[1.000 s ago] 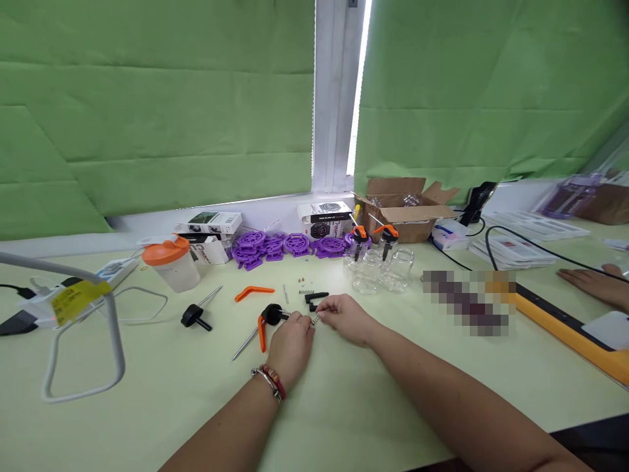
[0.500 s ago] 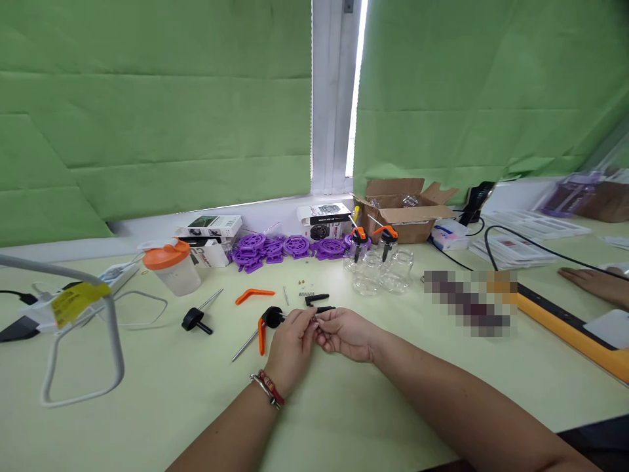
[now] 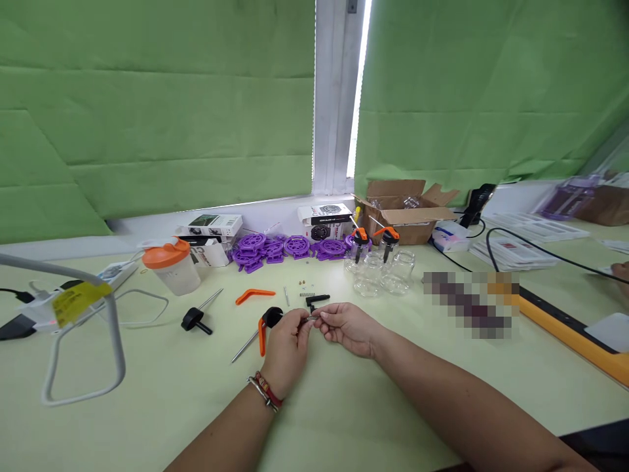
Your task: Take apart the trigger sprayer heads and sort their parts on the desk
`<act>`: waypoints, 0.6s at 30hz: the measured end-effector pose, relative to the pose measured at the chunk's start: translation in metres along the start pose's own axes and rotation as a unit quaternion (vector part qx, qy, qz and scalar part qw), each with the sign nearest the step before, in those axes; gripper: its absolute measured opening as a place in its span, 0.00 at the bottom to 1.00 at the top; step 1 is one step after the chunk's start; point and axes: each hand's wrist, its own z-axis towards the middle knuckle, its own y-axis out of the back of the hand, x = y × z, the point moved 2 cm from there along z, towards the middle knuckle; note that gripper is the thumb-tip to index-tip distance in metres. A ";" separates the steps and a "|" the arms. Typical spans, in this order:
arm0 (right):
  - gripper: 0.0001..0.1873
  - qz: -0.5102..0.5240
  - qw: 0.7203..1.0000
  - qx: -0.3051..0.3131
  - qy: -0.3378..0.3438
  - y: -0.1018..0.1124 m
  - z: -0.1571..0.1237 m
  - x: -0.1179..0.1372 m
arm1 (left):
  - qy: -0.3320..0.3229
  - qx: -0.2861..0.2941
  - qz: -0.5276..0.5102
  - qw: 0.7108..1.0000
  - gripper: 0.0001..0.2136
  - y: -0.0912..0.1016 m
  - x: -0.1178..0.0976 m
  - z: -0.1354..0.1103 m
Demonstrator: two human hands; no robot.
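Observation:
My left hand (image 3: 287, 344) and my right hand (image 3: 346, 326) meet just above the pale green table (image 3: 147, 393), both pinching a small metal spring (image 3: 312, 318) between their fingertips. Just left of my left hand lies a black pump head with an orange lever and a metal tube (image 3: 265, 322). A small black part (image 3: 314, 299) lies on the table just beyond my fingers, with another spring (image 3: 305, 294) and a short metal pin (image 3: 285, 294) beside it.
An orange lever (image 3: 253, 294) and a second black pump head (image 3: 195, 317) lie to the left. Behind are an orange-lidded cup (image 3: 171, 263), purple plastic parts (image 3: 285, 248), glass jars (image 3: 378, 269), a cardboard box (image 3: 403, 210). A metal stand (image 3: 98, 314) stands left; another person's hand (image 3: 622, 270) shows far right.
Both hands lifted from the table and drew together, the spring now held between them. The other person's hand at the right has pulled back toward the frame's edge.

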 end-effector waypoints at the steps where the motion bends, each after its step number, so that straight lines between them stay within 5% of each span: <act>1: 0.09 -0.013 1.000 -0.009 0.010 0.001 0.000 0.002 | 0.001 -0.005 -0.001 1.000 0.06 0.000 0.000 0.000; 7: 0.18 -0.162 0.983 -0.023 0.086 0.003 0.002 0.008 | 0.006 -0.022 -0.001 1.000 0.07 0.002 0.001 0.001; 12: 0.10 -0.305 0.939 -0.014 0.155 0.004 0.004 0.013 | 0.017 -0.016 -0.013 1.000 0.08 0.004 -0.001 0.000; 15: 0.07 -0.445 0.866 -0.063 0.220 0.008 0.013 0.031 | 0.036 -0.022 -0.026 0.999 0.15 0.004 -0.002 -0.002; 18: 0.10 -0.611 0.739 -0.155 0.235 0.017 0.033 0.052 | 0.025 -0.003 -0.020 0.999 0.18 0.004 -0.003 -0.006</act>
